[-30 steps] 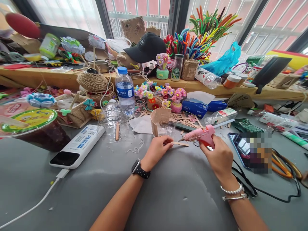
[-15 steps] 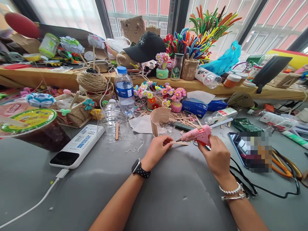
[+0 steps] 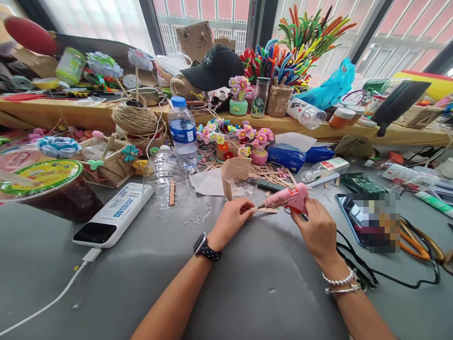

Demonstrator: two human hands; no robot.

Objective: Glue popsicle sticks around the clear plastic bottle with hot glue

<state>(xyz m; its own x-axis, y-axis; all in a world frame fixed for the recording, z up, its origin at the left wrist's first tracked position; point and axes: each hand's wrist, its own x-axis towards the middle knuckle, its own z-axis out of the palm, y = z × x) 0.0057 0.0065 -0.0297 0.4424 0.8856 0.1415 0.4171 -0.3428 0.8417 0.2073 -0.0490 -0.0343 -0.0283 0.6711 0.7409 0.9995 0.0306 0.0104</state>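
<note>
My left hand (image 3: 230,220), with a black watch on the wrist, pinches one end of a flat wooden craft stick (image 3: 266,210) that lies on the grey table. My right hand (image 3: 314,228) grips a pink glue gun (image 3: 287,199); its nozzle points left and touches the stick close to my left fingertips. Just behind the stick stands a small cup (image 3: 236,175) walled with upright wooden sticks. Loose wooden sticks (image 3: 272,175) lie scattered behind it.
A white power bank (image 3: 113,215) with a cable lies at the left, beside a cut clear bottle half (image 3: 164,175) and a water bottle (image 3: 182,132). A phone (image 3: 357,213), black cord and scissors (image 3: 421,245) lie at the right. Craft flowers, twine and pipe cleaners crowd the back shelf.
My right hand has slid the glue gun leftward along the stick, so the nozzle now sits nearer my left fingers. My left hand has stayed in place.
</note>
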